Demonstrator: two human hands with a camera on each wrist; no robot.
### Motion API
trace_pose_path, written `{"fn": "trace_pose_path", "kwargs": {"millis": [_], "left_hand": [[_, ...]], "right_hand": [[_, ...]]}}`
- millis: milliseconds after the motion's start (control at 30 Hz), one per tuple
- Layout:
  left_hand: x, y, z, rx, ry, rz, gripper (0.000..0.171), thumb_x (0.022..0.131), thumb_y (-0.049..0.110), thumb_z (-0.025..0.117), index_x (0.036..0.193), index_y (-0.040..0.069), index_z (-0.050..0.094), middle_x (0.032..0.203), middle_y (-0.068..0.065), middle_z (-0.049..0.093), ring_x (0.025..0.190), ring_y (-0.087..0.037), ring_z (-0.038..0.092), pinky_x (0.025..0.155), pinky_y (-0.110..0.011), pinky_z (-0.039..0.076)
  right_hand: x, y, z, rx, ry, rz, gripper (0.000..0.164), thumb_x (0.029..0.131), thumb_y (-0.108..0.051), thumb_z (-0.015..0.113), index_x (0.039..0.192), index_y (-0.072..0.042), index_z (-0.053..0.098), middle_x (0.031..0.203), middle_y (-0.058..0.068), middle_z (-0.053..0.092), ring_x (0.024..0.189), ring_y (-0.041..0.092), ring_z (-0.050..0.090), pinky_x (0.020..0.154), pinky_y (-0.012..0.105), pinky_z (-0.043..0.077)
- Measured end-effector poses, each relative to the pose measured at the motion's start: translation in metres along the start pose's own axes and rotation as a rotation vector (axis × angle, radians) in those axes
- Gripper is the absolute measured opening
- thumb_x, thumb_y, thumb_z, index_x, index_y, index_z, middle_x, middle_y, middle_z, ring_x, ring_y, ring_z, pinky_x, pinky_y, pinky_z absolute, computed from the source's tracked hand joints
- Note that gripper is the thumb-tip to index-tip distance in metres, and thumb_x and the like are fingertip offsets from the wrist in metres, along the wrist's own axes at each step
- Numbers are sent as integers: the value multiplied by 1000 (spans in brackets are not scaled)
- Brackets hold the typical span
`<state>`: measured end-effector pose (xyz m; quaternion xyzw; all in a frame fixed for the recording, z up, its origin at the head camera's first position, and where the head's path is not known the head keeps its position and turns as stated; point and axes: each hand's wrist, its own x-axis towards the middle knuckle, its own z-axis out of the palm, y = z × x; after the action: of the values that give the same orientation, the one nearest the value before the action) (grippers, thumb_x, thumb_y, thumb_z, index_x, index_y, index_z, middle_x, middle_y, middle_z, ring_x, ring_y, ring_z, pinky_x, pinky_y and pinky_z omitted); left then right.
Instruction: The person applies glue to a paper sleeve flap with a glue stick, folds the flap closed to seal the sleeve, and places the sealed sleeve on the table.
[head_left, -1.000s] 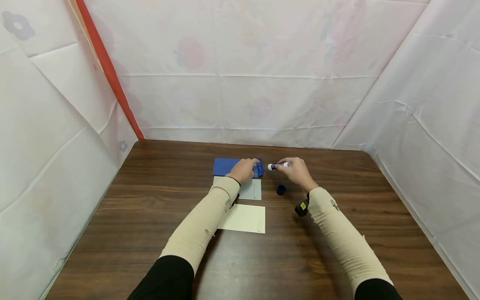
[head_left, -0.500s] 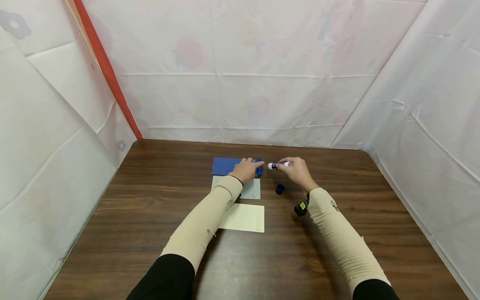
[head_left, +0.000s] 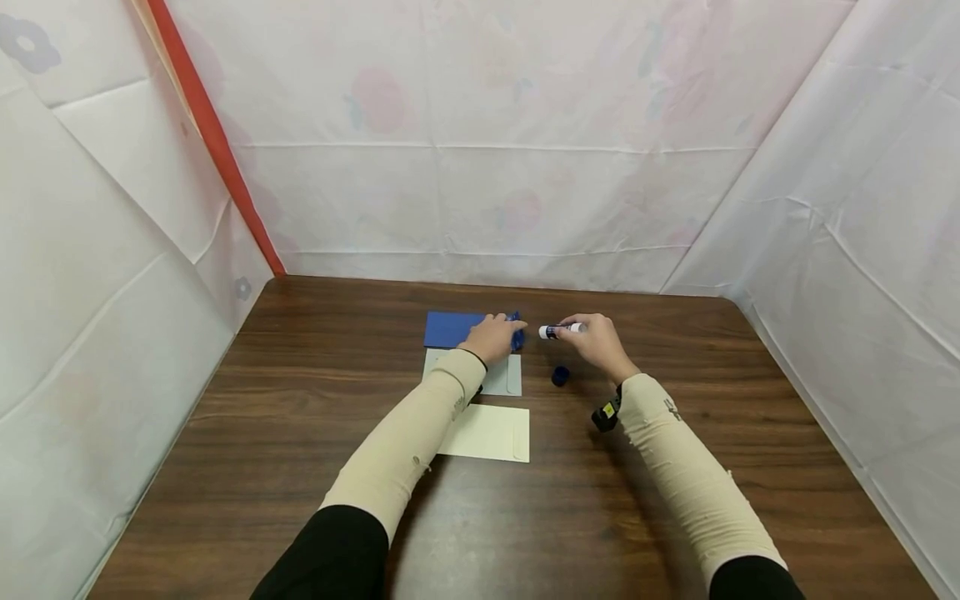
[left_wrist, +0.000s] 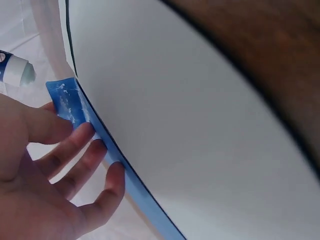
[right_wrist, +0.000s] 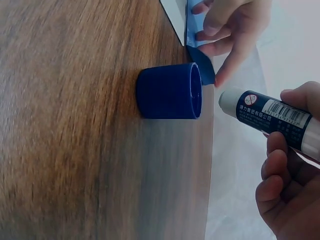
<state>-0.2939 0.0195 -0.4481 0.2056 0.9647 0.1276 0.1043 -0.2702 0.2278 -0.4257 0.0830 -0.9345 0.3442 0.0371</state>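
A blue envelope (head_left: 453, 329) lies at the far middle of the table, its flap (left_wrist: 69, 97) smeared with white glue. My left hand (head_left: 491, 337) rests on its flap end, index finger stretched toward the flap's corner and the other fingers lightly bent along the edge. Just to the right, my right hand (head_left: 597, 343) grips an uncapped glue stick (right_wrist: 272, 112) by its barrel, tip pointing left toward the flap with a gap between. Its dark blue cap (right_wrist: 167, 92) stands on the table below the right hand.
Nearer me than the blue envelope lie a pale grey envelope (head_left: 506, 379) and a cream envelope (head_left: 487, 433), both partly covered by the left arm. White patterned sheets (head_left: 480, 208) hang around the wooden table (head_left: 300, 400).
The left hand's index finger has straightened out to the right over the flap. The right hand holds the glue stick in nearly the same place.
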Motion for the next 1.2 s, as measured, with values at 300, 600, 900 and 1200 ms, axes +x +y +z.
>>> {"fn": "trace_pose_path", "kwargs": {"millis": [300, 600, 900, 1200], "left_hand": [[0, -5, 0, -78, 68, 48, 48, 97, 2, 49, 144, 12, 48, 138, -12, 57, 116, -28, 61, 96, -39, 50], [-4, -9, 1, -122, 96, 41, 40, 100, 5, 45, 140, 7, 52, 136, -17, 54, 119, -31, 57, 100, -40, 48], [-7, -11, 1, -123, 149, 45, 34, 102, 13, 46, 133, 4, 58, 129, -19, 56, 107, -30, 60, 91, -40, 50], [-7, -10, 2, -73, 141, 18, 32, 99, 17, 56, 127, 3, 62, 125, -18, 57, 112, -32, 57, 97, -41, 47]], "right_hand": [[-1, 0, 0, 9, -19, 23, 31, 90, -31, 68, 102, -3, 74, 92, 17, 69, 67, 19, 51, 55, 27, 41], [-3, 3, 3, 27, -32, 51, 32, 90, -30, 67, 104, -3, 73, 91, 17, 67, 66, 18, 49, 55, 27, 41], [-1, -2, 6, 42, -45, 55, 33, 90, -31, 68, 105, -3, 73, 92, 16, 67, 66, 17, 50, 55, 26, 41], [1, -5, 11, 62, -31, 35, 30, 89, -30, 69, 101, -3, 75, 91, 16, 69, 65, 17, 49, 54, 26, 41]]}}
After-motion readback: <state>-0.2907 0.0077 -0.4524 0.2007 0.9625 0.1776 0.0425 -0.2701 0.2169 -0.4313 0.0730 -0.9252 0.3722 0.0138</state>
